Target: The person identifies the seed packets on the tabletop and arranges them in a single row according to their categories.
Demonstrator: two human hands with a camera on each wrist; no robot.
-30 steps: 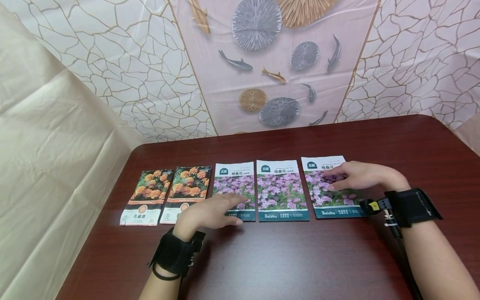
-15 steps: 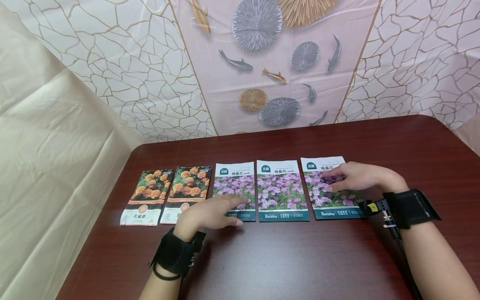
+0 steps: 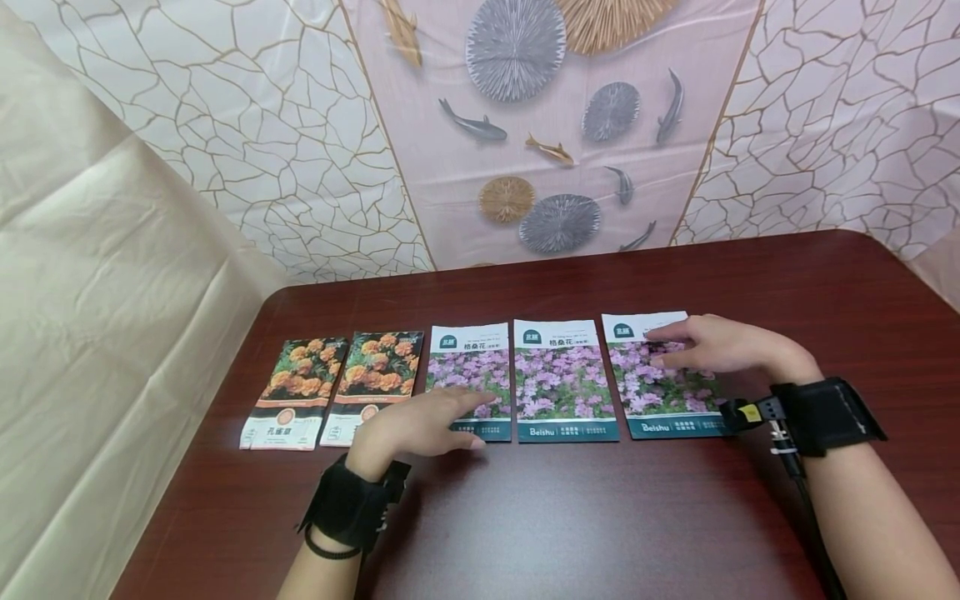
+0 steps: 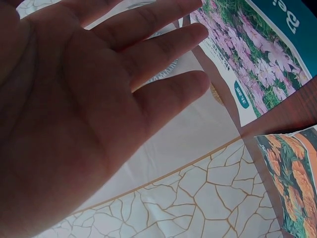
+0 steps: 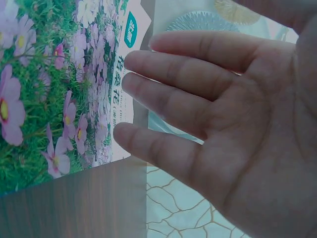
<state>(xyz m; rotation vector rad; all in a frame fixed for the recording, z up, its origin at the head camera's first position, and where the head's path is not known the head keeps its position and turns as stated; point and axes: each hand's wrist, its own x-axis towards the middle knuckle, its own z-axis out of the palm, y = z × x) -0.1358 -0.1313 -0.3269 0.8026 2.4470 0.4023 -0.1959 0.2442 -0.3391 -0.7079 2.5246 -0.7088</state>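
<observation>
Three seed packets with pink-purple flowers lie side by side on the table. My left hand is over the lower left part of the left purple-flower packet, fingers extended. The right purple-flower packet lies under the fingers of my right hand, which covers its right edge. Between the hands is the middle purple-flower packet. In the left wrist view the left palm shows with nothing in it. The right wrist view shows the right palm bare, fingers straight, near the packet's top.
Two orange-flower seed packets, one at the far left and one beside it, lie in the same row. The dark red table meets a patterned cloth at the back and a pale cloth on the left.
My right hand shifts slightly; its fingers lift a little toward the top of the right packet. The left hand and the packets stay practically where they were.
</observation>
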